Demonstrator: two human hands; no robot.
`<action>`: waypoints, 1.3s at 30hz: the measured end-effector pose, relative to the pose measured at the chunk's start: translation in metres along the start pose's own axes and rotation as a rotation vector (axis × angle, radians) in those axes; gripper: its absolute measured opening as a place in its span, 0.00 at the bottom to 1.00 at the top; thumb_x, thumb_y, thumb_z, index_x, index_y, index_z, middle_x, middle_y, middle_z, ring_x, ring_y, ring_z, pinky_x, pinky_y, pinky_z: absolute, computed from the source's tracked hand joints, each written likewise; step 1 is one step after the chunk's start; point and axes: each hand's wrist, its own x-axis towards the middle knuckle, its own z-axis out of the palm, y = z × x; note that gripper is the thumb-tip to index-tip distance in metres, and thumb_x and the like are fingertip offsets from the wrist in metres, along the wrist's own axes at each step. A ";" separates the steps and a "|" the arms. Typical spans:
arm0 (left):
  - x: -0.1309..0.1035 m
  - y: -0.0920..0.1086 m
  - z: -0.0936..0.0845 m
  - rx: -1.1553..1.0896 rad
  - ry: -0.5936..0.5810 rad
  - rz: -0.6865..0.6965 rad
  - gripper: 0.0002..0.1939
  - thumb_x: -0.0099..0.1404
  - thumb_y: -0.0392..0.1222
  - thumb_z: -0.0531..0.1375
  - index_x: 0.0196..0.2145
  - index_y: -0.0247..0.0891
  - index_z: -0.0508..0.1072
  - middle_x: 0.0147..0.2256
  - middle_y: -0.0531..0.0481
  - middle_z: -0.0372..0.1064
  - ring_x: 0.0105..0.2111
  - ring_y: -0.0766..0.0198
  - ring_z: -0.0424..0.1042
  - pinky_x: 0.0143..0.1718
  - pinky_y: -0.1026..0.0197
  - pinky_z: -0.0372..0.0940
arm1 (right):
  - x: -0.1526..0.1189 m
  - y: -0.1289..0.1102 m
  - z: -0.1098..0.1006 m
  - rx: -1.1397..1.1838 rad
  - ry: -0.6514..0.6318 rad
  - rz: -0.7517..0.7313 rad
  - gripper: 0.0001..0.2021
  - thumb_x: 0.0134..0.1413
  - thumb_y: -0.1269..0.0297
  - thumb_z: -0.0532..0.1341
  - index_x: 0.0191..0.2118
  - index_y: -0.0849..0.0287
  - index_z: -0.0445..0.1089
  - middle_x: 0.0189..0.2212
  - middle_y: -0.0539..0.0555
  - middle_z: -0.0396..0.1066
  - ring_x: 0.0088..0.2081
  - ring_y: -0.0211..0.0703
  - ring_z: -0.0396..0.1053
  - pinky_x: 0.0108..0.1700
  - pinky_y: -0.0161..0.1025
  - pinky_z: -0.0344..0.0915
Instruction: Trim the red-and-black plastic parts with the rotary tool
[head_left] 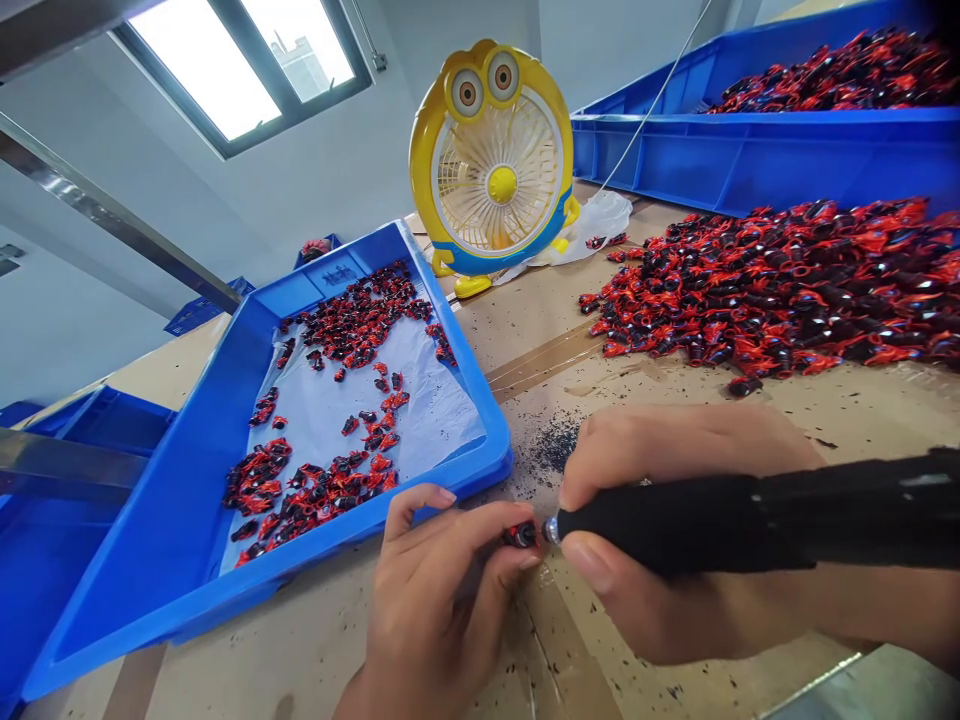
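Note:
Between thumb and index finger, my left hand (442, 590) pinches a small red and black plastic part (520, 535), its round end turned to the right. My right hand (675, 540) is wrapped round a black pen-shaped power tool (675, 520), whose metal tip (552, 530) points left and lies just beside the part; whether they touch I cannot tell. Black shavings (556, 443) are scattered on the table behind the tip. Left of my hands, a blue tray (472, 390) lined with a white sheet holds many similar parts (315, 500).
A large heap of red and black parts (772, 290) lies on the cardboard-covered table (517, 330) at the right. Behind it stand blue bins (750, 165) with more parts. A yellow cartoon-shaped fan (501, 185) stands at the back. Metal bars (112, 200) cross the left side.

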 end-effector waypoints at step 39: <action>-0.005 -0.001 0.002 -0.122 -0.061 -0.038 0.09 0.81 0.51 0.58 0.49 0.44 0.70 0.35 0.61 0.86 0.28 0.71 0.82 0.56 0.58 0.57 | 0.001 -0.002 -0.027 -0.023 -0.013 -0.013 0.11 0.73 0.51 0.58 0.39 0.50 0.70 0.28 0.46 0.75 0.26 0.33 0.73 0.28 0.33 0.73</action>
